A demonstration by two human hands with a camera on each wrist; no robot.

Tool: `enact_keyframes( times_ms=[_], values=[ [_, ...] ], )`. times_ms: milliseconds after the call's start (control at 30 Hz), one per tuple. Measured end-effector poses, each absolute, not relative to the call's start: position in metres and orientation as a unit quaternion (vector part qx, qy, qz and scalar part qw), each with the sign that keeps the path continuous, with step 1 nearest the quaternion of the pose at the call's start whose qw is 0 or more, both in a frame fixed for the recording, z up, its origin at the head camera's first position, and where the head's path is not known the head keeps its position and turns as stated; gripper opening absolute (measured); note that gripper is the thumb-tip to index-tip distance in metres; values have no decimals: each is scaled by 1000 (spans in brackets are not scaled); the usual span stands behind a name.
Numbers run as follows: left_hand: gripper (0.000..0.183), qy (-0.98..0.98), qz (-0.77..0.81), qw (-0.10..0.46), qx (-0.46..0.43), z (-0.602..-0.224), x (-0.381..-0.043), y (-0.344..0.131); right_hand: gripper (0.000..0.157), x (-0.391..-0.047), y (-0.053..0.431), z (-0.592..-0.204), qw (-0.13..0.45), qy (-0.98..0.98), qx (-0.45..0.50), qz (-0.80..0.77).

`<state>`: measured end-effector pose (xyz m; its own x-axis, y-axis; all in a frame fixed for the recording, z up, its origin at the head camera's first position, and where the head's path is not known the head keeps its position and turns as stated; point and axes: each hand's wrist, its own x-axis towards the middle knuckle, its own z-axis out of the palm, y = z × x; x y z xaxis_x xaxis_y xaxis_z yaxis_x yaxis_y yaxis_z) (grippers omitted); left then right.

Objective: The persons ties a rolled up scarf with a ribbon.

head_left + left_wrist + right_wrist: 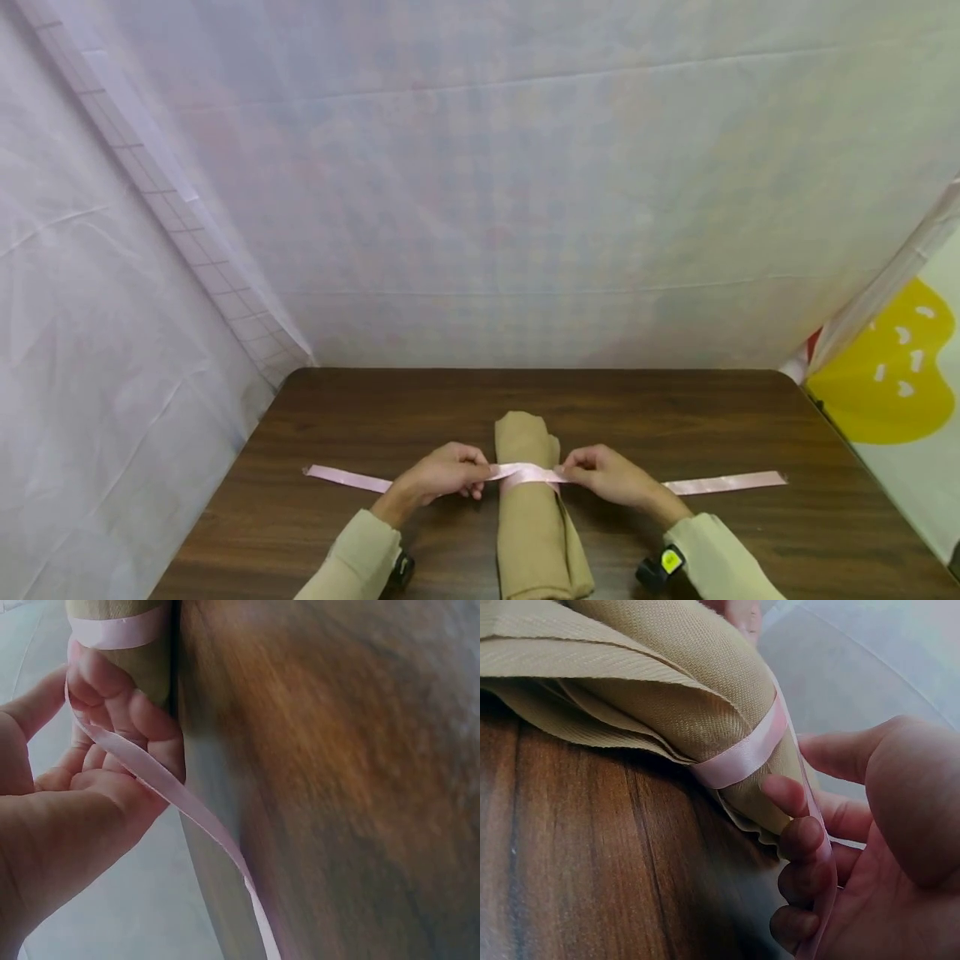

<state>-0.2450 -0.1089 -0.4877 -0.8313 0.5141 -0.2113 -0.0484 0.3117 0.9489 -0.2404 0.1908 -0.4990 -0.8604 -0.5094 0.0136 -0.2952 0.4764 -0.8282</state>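
Note:
A tan cloth roll (531, 533) lies lengthwise on the table, its loose edges folded at the lower right. Around its upper part runs a pink satin ribbon (525, 476), crossed over on top. My left hand (448, 471) pinches the ribbon just left of the roll, and my right hand (606, 475) pinches it just right of the roll. In the left wrist view, the ribbon tail (176, 791) passes across the palm and down toward the table. The right wrist view shows the other ribbon length (817, 817) running over the curled fingers.
The dark wood table (375, 400) ends at a white sheet (480, 208) hung behind it. Another white sheet (97, 375) hangs at the left. Beyond the right edge is a yellow shape (892, 375). Ribbon ends lie out on both sides.

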Motion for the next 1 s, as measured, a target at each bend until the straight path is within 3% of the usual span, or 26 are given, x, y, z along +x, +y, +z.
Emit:
enact_keyframes(
  times_ms=[333,1000],
  values=[
    [20,776,567,254,112,-488,-240,-110,14,-240,196,-503,121,845,-255,-454],
    [26,813,520,244,100,-487,-237,-119,18,-238,199,-504,73,892,-254,-367]
  ],
)
